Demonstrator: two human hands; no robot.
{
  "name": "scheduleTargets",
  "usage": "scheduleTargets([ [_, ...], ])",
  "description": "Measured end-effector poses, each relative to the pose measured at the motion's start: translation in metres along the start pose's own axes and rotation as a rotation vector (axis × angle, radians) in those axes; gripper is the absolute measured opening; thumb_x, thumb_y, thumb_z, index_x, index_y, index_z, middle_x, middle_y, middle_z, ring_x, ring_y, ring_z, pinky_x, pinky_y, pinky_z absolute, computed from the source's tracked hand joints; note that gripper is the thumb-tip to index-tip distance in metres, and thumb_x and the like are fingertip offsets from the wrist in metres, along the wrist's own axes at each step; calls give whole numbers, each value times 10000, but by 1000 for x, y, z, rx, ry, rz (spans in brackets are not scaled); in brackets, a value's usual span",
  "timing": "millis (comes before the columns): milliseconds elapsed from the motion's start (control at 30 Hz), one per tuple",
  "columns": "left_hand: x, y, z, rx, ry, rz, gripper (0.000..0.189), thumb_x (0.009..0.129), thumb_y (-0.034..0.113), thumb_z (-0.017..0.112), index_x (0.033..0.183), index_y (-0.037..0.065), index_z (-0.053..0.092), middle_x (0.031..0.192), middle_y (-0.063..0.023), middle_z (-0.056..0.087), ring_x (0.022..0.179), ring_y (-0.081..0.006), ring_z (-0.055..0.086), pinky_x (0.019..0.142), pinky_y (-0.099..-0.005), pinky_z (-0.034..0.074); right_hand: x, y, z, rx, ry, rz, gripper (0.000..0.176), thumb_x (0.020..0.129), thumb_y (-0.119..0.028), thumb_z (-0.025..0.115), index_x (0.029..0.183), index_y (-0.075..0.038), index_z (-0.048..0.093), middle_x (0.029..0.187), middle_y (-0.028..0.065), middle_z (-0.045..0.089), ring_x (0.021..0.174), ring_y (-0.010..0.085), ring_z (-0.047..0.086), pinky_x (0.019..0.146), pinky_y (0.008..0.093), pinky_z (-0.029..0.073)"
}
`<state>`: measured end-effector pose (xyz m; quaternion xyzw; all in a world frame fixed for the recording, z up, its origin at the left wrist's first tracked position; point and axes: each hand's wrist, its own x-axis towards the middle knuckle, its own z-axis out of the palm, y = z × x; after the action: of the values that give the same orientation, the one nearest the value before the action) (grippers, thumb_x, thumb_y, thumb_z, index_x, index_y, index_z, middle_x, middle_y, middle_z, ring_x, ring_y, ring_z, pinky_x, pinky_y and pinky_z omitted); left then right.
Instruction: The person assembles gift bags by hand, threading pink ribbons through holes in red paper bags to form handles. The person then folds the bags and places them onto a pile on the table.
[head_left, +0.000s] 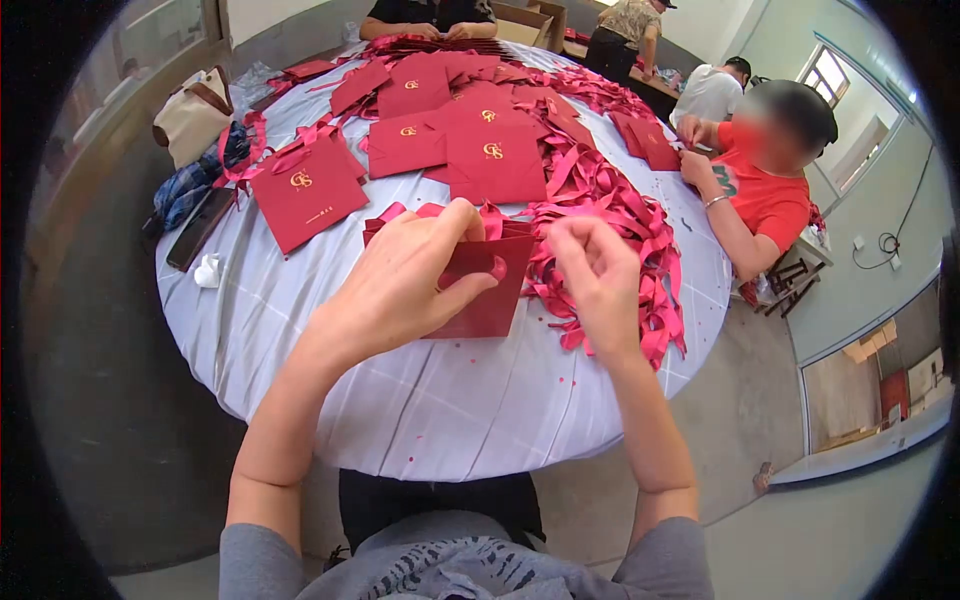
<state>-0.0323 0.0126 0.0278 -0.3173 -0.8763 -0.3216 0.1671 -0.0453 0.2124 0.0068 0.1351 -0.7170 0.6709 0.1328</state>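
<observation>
A dark red paper gift bag (482, 316) stands at the near middle of the table. My left hand (405, 272) grips its upper part, with the fingers curled at the top edge and the thumb across the front, hiding much of the bag. Pink ribbon shows behind my left fingers at the bag's top. Just right of the bag, my right hand (603, 285) is raised with thumb and fingertips pinched together; whatever they may hold is too small to make out. Beside and behind that hand spreads a heap of pink ribbons (655, 270).
Red bags with gold lettering (495, 160) pile up across the table's middle. Another bag with ribbon handles (308, 190) lies at the left. White cloth (270, 345) covers the round table. A co-worker in red (775, 190) handles bags at the right; another person's hands (445, 32) are opposite.
</observation>
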Motion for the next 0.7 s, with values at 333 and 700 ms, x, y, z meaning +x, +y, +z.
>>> scheduleTargets([
  [333, 0, 0, 5, 69, 67, 59, 294, 746, 109, 644, 953, 21, 454, 838, -135, 611, 823, -294, 586, 735, -378, 404, 59, 11, 13, -174, -444, 72, 299, 811, -263, 671, 769, 33, 662, 596, -19, 563, 545, 40, 444, 479, 240, 356],
  [700, 0, 8, 6, 99, 29, 82, 238, 711, 73, 626, 877, 43, 458, 695, -124, 566, 683, -301, 554, 668, -387, 381, 67, 31, 35, 134, -75, 72, 183, 829, -145, 639, 768, 27, 637, 648, -23, 573, 578, 30, 462, 518, 203, 371],
])
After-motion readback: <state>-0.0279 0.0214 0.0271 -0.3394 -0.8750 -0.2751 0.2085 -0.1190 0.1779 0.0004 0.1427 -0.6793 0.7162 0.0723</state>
